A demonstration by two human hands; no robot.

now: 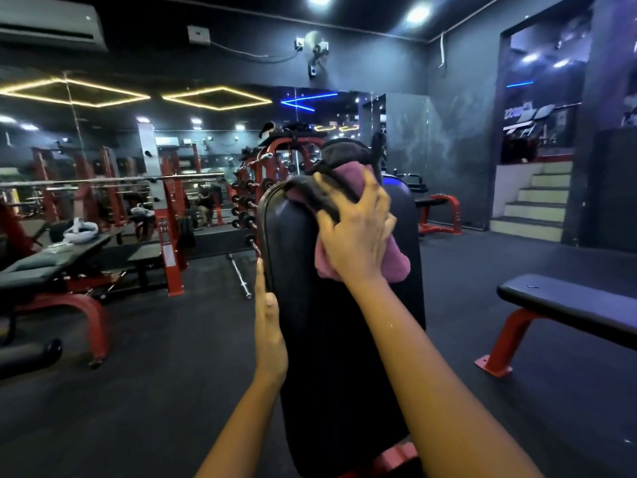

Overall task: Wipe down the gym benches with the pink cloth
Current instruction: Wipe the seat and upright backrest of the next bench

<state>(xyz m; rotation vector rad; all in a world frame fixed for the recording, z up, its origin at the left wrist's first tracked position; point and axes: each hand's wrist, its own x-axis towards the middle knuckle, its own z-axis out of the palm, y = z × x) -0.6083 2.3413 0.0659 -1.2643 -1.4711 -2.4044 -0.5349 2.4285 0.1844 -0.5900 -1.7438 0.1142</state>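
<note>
Right hand [355, 232] is spread flat, fingers splayed, pressing the pink cloth [396, 263] against the upper part of the upright black backrest pad [331, 339]. Cloth is bunched under the palm, edges sticking out above the fingers and below the wrist. It also seems to overlap a dark fabric strip near the pad top; can't tell what that strip is. Left hand [270, 332] lies flat and open along the pad's left edge, steadying it, not gripping anything.

Handling: cloth looks soft, light, floppy, so it will bunch and slide unless kept under a flat palm with pressure; pinching one corner would let the rest drag. Pad cover looks smooth and glossy, probably vinyl, likely slick, firm padding underneath, so cloth should glide easily. Pad may rock on its hinge, hence the bracing hand on the edge is a sensible hold.

Wiping step appears under way on this pad's top section; lower part not yet covered by the cloth. A flat bench [568, 305] stands well apart to the right, another incline bench [51, 267] far left.
</note>
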